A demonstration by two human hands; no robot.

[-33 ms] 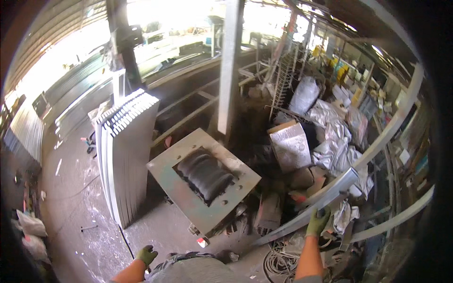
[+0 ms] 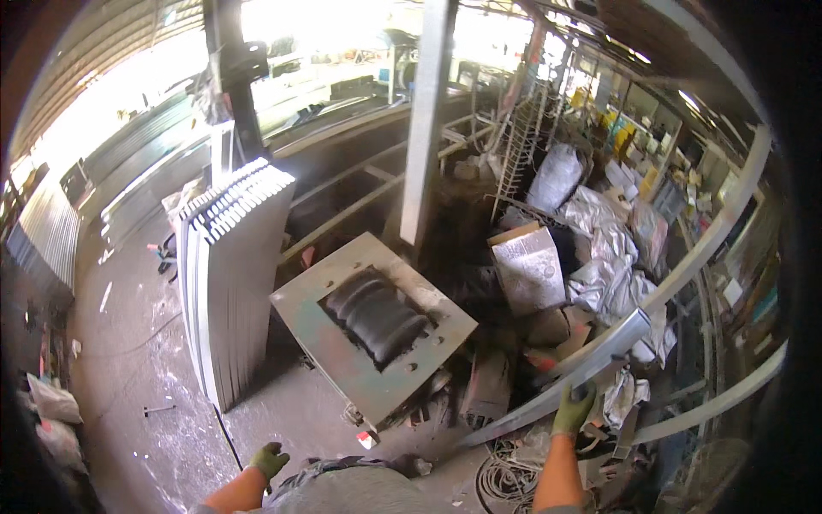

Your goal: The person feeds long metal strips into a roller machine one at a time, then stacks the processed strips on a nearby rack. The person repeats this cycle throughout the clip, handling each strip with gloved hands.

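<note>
Both hands (image 2: 572, 417) wear olive-green gloves (image 2: 269, 462); the top (image 2: 360, 493) is grey.

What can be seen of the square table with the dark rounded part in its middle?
The square table has a flat, worn, grey-green, metal-looking top, one corner toward the person. In its opening sits a black, ridged, rounded part; small knobs stand near the opening. It stands right of the tall panel stack. Neither left hand nor right hand touches it; its underside is mostly hidden.
</note>
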